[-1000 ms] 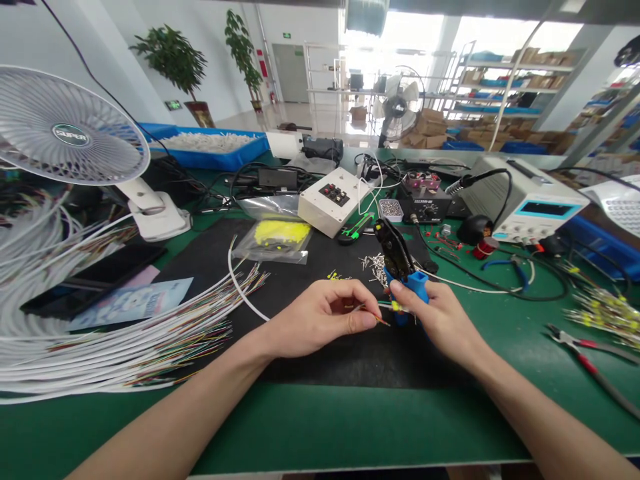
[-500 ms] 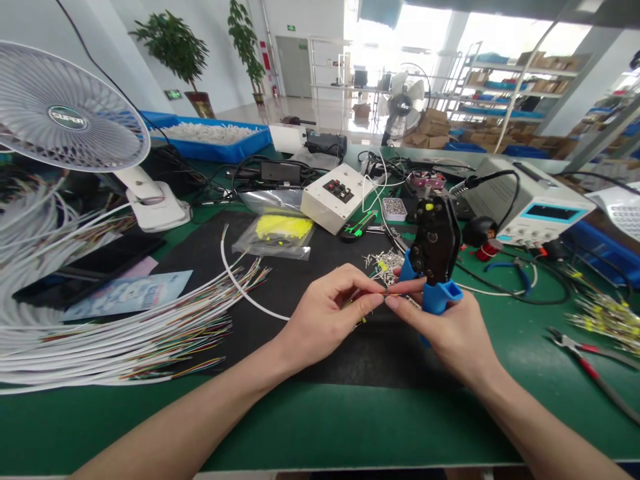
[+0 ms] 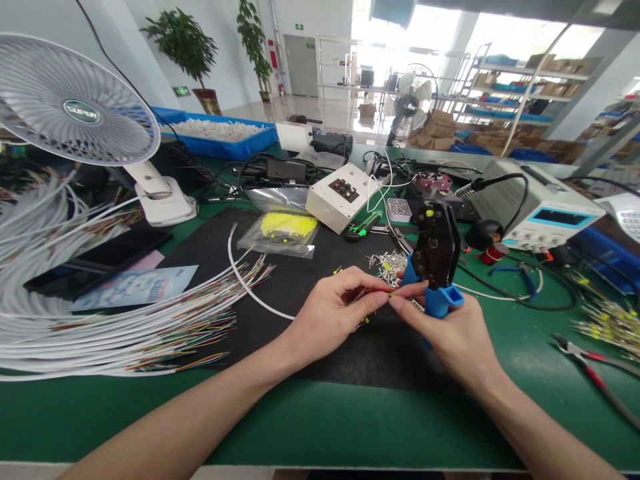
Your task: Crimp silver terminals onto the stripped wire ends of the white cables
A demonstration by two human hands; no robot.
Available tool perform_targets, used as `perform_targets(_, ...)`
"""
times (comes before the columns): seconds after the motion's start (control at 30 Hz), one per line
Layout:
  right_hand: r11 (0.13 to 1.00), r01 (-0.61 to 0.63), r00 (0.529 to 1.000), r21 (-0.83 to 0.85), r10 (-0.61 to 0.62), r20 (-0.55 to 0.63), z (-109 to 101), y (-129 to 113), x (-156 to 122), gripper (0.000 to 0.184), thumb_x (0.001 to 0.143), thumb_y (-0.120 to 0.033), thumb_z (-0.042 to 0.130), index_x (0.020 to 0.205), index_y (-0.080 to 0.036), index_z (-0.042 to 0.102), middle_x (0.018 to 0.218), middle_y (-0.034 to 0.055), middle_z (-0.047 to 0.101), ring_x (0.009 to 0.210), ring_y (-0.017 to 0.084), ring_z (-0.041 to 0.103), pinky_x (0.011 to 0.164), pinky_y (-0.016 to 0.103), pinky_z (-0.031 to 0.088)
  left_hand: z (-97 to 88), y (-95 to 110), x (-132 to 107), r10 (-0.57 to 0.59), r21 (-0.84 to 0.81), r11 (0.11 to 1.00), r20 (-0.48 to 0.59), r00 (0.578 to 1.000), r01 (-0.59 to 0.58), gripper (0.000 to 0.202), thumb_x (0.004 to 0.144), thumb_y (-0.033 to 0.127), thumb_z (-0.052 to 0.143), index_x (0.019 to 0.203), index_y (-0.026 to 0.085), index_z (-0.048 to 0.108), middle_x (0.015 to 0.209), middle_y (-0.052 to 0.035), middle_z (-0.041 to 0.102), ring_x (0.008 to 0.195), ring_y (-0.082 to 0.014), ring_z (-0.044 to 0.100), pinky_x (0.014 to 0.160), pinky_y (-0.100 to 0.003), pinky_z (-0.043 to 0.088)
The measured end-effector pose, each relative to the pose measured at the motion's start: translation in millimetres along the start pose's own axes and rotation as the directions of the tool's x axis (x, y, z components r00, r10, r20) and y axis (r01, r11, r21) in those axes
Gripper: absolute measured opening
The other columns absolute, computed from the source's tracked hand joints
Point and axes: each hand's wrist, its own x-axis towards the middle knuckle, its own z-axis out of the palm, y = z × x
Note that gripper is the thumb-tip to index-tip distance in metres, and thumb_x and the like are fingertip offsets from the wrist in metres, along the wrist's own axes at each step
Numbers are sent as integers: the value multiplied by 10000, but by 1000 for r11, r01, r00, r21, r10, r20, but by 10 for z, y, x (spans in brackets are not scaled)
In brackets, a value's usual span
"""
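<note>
Left hand: left hand (image 3: 330, 310) pinches thin wires (image 3: 391, 295) between thumb and forefinger; other fingers curl behind, mostly out of sight.
Right hand: right hand (image 3: 447, 327) grips the blue-handled tool (image 3: 438, 245) in the palm; thumb and forefinger tips meet the wire ends, just beside the left fingertips.
Tool: black head up, above the right hand, over the black mat (image 3: 330, 370); the fingers and palm cover much of the handles; can't tell how its jaws stand.
Wires: red and yellow-green strands show between the hands; count unclear, fingertips cover the ends.
White cable: white cable (image 3: 231, 252) arcs across the mat to the left hand; its run behind the hand is hidden, so the join to the wires can't be confirmed.
Metal pieces: pile of metal pieces (image 3: 391, 268) behind the fingertips, partly blocked by hand and tool; single shapes too small to read.
Edges: desk fan (image 3: 83, 110) cut off at left; red-handled cutters (image 3: 595, 377) run out of frame at right; both forearms cropped at the bottom.
</note>
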Motion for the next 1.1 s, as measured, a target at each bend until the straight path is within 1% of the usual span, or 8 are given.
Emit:
perform_targets(0.13,1000,0,1000,-16,0,12,2,20,7,254,837,-481,773,924,-242,776,1013,28,762,1017,252,682,937,372,478,-16,-4,8,20,-14,1000,-60,998,-21,152,922,304,711,992,177,755,956,-45,691,880,-165,638,778,-268,484)
perform_targets(0.2,1000,-20,999,-11,21,44,-2,13,2,266,869,-501,736,965,-255,768,1057,24,758,1058,253,674,972,376,460,-49,22,22,65,10,998,-158,985,-65,130,916,293,718,964,174,740,921,-33,687,846,-153,624,760,-261,478)
perform_targets(0.27,999,-40,995,26,37,93,-2,13,-8,270,907,-510,690,1014,-270,752,1163,19,736,1152,254,644,1031,378,427,-97,66,40,132,52,991,-301,945,-122,115,920,282,714,958,174,722,895,-22,678,809,-139,603,743,-255,472)
perform_targets(0.33,997,-50,990,66,41,135,8,32,-20,268,930,-508,662,1033,-272,734,1239,17,707,1219,256,609,1066,377,404,-149,120,56,223,106,975,-425,877,-196,101,919,266,713,960,174,708,901,-22,673,807,-136,595,747,-256,474)
perform_targets(0.4,995,-52,988,81,39,150,27,68,-35,268,936,-505,654,1021,-258,712,1210,27,706,1192,259,617,1031,378,428,-185,170,59,312,162,950,-486,816,-267,84,916,242,715,964,174,705,913,-26,666,820,-139,598,762,-263,478)
perform_targets(0.47,997,-50,987,66,39,156,53,104,-53,271,936,-501,654,1014,-245,694,1113,34,715,1101,259,644,951,375,466,-198,205,44,369,214,929,-496,786,-302,72,915,218,713,976,180,714,905,-23,653,812,-137,593,751,-266,473)
perform_targets(0.67,999,7,983,-35,-1,181,128,122,-100,256,939,-475,653,956,-221,676,936,27,675,926,229,642,816,335,480,-167,227,-35,458,332,883,-459,761,-330,110,916,171,707,1016,191,749,826,-1,609,708,-102,544,645,-246,437)
perform_targets(1.1,998,26,975,-65,-11,222,158,75,-125,269,948,-459,642,845,-220,575,862,-1,609,877,191,609,778,296,450,-177,197,-40,432,344,894,-491,757,-287,80,919,199,707,991,196,741,787,14,571,659,-88,505,616,-234,435)
